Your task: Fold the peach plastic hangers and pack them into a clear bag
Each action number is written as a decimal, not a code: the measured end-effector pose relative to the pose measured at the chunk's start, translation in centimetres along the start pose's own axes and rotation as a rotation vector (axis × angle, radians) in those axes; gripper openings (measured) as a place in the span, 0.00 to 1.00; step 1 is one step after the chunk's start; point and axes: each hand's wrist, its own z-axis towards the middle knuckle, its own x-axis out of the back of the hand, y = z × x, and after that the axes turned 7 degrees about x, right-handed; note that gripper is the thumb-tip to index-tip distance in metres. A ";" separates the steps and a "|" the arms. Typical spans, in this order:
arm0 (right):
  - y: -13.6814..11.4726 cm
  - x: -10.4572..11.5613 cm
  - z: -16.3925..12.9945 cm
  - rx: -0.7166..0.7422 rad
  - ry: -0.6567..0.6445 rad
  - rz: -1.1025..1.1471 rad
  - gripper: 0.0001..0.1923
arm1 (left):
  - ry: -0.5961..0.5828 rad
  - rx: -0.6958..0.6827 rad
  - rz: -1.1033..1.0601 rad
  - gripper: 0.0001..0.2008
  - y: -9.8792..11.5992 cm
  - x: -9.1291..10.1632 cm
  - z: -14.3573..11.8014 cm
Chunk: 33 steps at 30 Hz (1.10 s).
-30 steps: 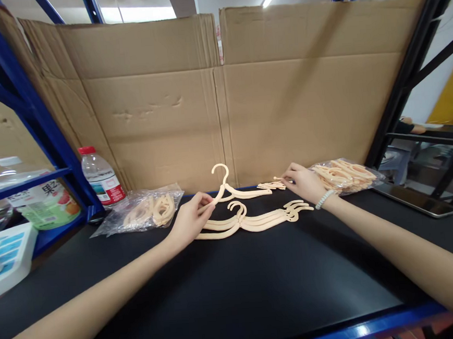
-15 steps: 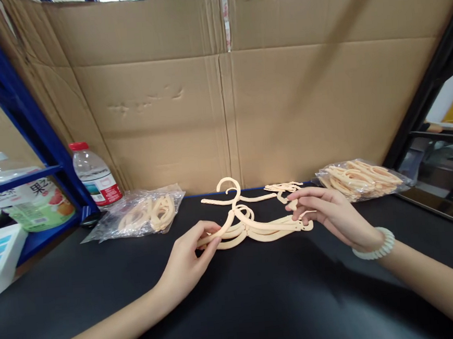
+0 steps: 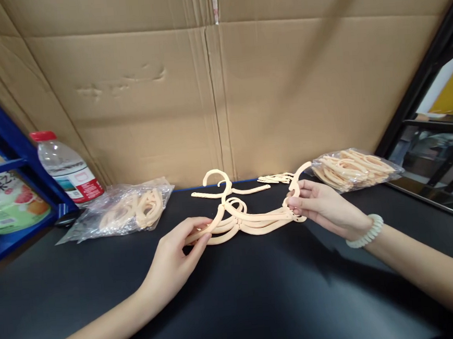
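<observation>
My left hand (image 3: 172, 252) pinches the left arm of a cream plastic clothes hanger (image 3: 259, 216), whose hook rises in the middle. My right hand (image 3: 325, 206) grips a curved cream hanger piece (image 3: 299, 174) between thumb and fingers, at the hanger's right end. The piece's free end points up and to the right; fingers hide part of it, and I cannot tell whether it is joined to the hanger. More hangers (image 3: 260, 230) lie stacked just below, and a slim cream bar (image 3: 251, 190) lies behind the hook.
Bagged cream parts lie at left (image 3: 135, 210) and right (image 3: 355, 168), with a few loose thin strips (image 3: 276, 178) at the back. A red-capped bottle (image 3: 69, 169) stands by the blue rack (image 3: 10, 165). Cardboard (image 3: 147, 108) walls off the back of the black table (image 3: 237, 304).
My right hand has turned the curved piece upright and closed more firmly on it at the hanger's right end. My left hand keeps its hold. The head view has tilted down slightly.
</observation>
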 end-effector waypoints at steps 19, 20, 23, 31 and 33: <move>-0.2 1.1 0.3 -0.417 -0.234 0.211 0.08 | 0.039 -0.052 0.081 0.08 -0.3 0.2 -0.3; -0.1 1.1 0.3 -0.427 -0.240 0.206 0.08 | 0.038 -0.058 0.083 0.08 -0.2 0.2 -0.3; 0.0 1.2 0.3 -0.434 -0.257 0.192 0.07 | 0.031 -0.066 0.088 0.08 -0.2 0.1 -0.3; 0.3 0.9 0.3 -0.379 -0.249 0.121 0.10 | 0.020 -0.088 0.109 0.09 -0.3 0.1 -0.4; 0.3 0.9 0.2 -0.370 -0.258 0.099 0.11 | 0.021 -0.094 0.124 0.09 -0.2 0.1 -0.4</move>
